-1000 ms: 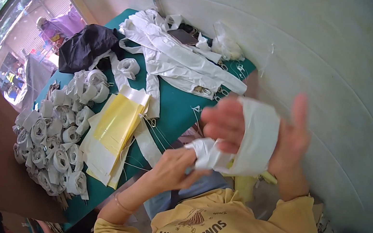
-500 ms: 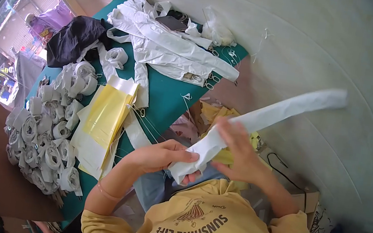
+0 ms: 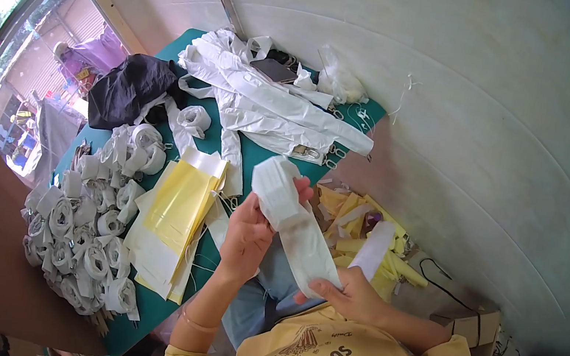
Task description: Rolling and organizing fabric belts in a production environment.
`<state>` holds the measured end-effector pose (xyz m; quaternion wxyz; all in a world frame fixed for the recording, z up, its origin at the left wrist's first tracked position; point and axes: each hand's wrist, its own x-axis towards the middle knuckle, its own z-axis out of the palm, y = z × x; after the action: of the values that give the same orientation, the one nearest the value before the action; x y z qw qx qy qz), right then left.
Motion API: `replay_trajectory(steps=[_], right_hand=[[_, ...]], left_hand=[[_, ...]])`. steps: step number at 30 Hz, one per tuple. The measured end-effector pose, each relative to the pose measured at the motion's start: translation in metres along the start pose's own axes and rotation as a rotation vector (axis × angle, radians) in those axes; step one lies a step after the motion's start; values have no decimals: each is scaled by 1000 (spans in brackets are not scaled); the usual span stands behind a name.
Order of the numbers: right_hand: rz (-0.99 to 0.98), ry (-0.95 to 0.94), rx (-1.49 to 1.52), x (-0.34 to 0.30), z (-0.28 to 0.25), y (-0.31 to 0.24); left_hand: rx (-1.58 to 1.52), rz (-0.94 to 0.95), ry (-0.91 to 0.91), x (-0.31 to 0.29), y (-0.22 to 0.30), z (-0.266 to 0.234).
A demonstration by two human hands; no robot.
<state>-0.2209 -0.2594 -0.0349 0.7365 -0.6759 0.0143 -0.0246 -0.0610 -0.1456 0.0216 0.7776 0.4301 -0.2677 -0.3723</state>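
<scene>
A long white fabric strap [image 3: 307,252] stretches slantwise between my two hands in front of my body. My left hand [image 3: 250,236] is closed around its upper part, where it is folded over into a thick, coil-like end. Lower down and to the right, my right hand [image 3: 350,296] pinches the strap with the thumb on top. Beyond that hand the free tail [image 3: 373,248] stands up, pale against yellow scraps. Left of my left hand, a stack of yellow and white sheets [image 3: 175,209] lies on the green table [image 3: 256,151].
Many rolled white straps [image 3: 88,221] are heaped on the table's left side, beside a brown cardboard panel [image 3: 0,237]. Loose white straps [image 3: 261,92], a dark flat object [image 3: 274,70] and black cloth [image 3: 127,90] lie farther back. Yellow scraps [image 3: 384,261] and a carton [image 3: 474,327] are below right.
My left hand has risen with the strap's end, now folded thicker. My right hand has slid down and closed on the strap, whose long tail no longer sweeps out to the upper right.
</scene>
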Motion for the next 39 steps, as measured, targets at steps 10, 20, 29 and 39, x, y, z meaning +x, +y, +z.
replay_trajectory(steps=[10,20,29,39], right_hand=[[123,-209,337,3,-33,-58],[-631,136,-568,20,-75,-60],[-204,211,-115,6,-39,43],[196,49,165,-3,-21,-4]], left_hand=[[1233,327,-296,-4,-17,3],[1038,19,-203,-16,-29,32],[70,-226,-110,-17,-20,43],[176,-62,56,6,-21,15]])
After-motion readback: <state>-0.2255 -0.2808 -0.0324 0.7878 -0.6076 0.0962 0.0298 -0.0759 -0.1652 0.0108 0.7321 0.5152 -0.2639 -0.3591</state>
